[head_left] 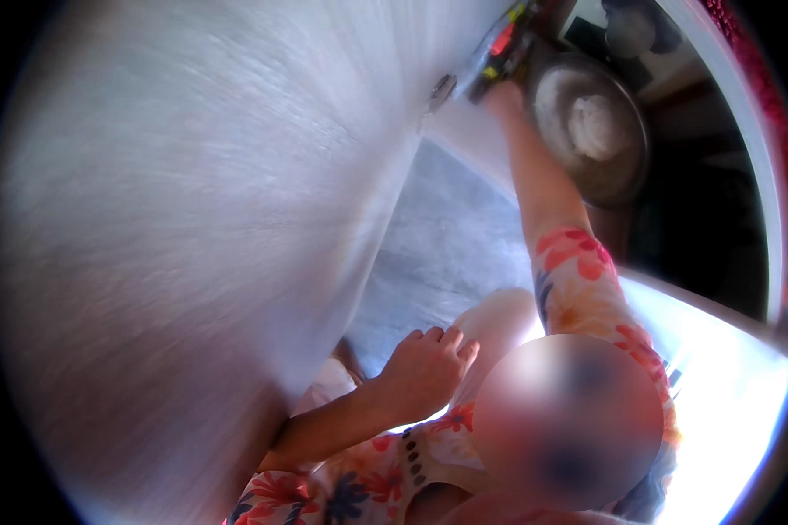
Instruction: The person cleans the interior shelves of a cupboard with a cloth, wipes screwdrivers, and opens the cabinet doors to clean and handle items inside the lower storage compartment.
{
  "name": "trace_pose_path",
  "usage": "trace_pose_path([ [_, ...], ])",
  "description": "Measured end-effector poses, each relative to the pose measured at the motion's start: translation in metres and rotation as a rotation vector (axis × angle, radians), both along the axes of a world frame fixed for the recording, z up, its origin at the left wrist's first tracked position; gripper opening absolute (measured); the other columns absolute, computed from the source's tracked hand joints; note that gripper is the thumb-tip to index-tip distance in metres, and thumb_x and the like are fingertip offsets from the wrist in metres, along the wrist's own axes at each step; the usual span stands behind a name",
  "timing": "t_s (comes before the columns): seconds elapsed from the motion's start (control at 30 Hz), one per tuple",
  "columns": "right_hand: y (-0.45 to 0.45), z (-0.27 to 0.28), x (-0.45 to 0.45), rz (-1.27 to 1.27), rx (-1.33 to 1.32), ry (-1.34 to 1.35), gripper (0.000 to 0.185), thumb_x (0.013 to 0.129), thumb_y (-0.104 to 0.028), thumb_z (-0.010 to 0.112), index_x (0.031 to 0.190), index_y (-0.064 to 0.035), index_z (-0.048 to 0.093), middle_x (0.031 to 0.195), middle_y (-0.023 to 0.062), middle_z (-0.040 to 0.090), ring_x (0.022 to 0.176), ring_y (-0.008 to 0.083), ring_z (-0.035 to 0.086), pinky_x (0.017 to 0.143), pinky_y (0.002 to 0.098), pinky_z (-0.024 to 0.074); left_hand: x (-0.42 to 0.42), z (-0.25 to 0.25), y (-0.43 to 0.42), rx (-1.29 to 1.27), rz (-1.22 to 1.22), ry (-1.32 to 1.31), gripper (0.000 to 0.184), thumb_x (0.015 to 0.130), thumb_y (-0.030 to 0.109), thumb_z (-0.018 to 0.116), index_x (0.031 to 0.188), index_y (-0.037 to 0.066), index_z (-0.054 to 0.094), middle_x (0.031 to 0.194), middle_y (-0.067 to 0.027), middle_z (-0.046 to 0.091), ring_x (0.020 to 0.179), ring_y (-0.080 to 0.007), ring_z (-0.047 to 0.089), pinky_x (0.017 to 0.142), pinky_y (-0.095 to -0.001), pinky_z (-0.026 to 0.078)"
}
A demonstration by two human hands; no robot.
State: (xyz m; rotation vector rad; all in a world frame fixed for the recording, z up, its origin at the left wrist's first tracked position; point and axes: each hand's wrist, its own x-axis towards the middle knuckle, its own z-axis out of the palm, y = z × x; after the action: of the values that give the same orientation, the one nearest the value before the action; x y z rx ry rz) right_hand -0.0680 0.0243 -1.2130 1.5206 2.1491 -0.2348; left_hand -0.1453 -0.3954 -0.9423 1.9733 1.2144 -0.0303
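My left hand is low in the middle of the head view, fingers curled in, beside a bare knee; no object shows in it. My right arm, in a floral sleeve, stretches up toward the top. At its end, my right hand is closed on a dark object with orange and yellow parts. Its fingertips are blurred and partly hidden. Just right of this hand sits a round metal basin with something white inside.
A large pale panel fills the left side, with a small metal fitting at its edge. Grey floor shows between panel and arm. A white curved rim borders the dark area at right. A blurred round patch covers the lower right.
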Motion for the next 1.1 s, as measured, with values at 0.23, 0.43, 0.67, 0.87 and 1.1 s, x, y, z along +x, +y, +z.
trace_pose_path([
  [0.23,-0.003,-0.003,0.000,-0.590,0.385,0.868,0.053,0.072,-0.023,0.057,0.121,-0.0049,0.048,0.117,0.0178,0.052,0.107,0.0321,0.051,0.090,0.0328,0.0411,0.002,0.003,0.001,-0.038,-0.032,0.017,0.041,0.076,0.011,0.051,0.114,-0.003,0.050,0.103,-0.0207,0.053,0.086,-0.0274,0.058,0.072,-0.0358,0.047],
  [0.43,-0.027,0.012,-0.005,-0.725,0.267,0.924,0.060,0.073,-0.022,0.056,0.130,-0.0152,0.038,0.131,0.0168,0.036,0.119,0.0337,0.039,0.094,0.0506,0.0346,0.001,0.002,0.001,-0.042,-0.026,0.017,0.040,0.075,0.010,0.051,0.113,-0.003,0.050,0.104,-0.0210,0.053,0.086,-0.0277,0.057,0.072,-0.0361,0.047],
  [0.67,-0.038,0.000,-0.001,-0.568,0.340,0.862,0.061,0.073,-0.021,0.056,0.130,-0.0194,0.037,0.139,0.0148,0.026,0.126,0.0335,0.030,0.098,0.0541,0.0270,0.003,0.000,0.002,-0.059,-0.028,0.015,0.041,0.074,0.010,0.051,0.113,-0.003,0.050,0.101,-0.0199,0.054,0.086,-0.0273,0.058,0.072,-0.0358,0.047],
  [0.87,-0.041,-0.016,0.009,-0.402,0.406,0.780,0.057,0.074,-0.021,0.055,0.129,-0.0180,0.040,0.140,0.0149,0.026,0.127,0.0349,0.028,0.102,0.0478,0.0261,0.003,-0.005,-0.001,-0.028,-0.025,0.022,0.040,0.074,0.010,0.051,0.112,-0.003,0.051,0.101,-0.0200,0.054,0.085,-0.0272,0.058,0.070,-0.0361,0.048],
  [1.1,0.001,-0.015,0.019,-0.144,0.352,0.580,0.037,0.073,-0.020,0.054,0.106,-0.0029,0.058,0.125,0.0211,0.042,0.126,0.0325,0.030,0.103,0.0334,0.0285,0.001,-0.006,-0.002,-0.004,-0.031,0.027,0.041,0.073,0.009,0.051,0.112,-0.003,0.051,0.100,-0.0206,0.054,0.085,-0.0275,0.058,0.070,-0.0363,0.048],
])
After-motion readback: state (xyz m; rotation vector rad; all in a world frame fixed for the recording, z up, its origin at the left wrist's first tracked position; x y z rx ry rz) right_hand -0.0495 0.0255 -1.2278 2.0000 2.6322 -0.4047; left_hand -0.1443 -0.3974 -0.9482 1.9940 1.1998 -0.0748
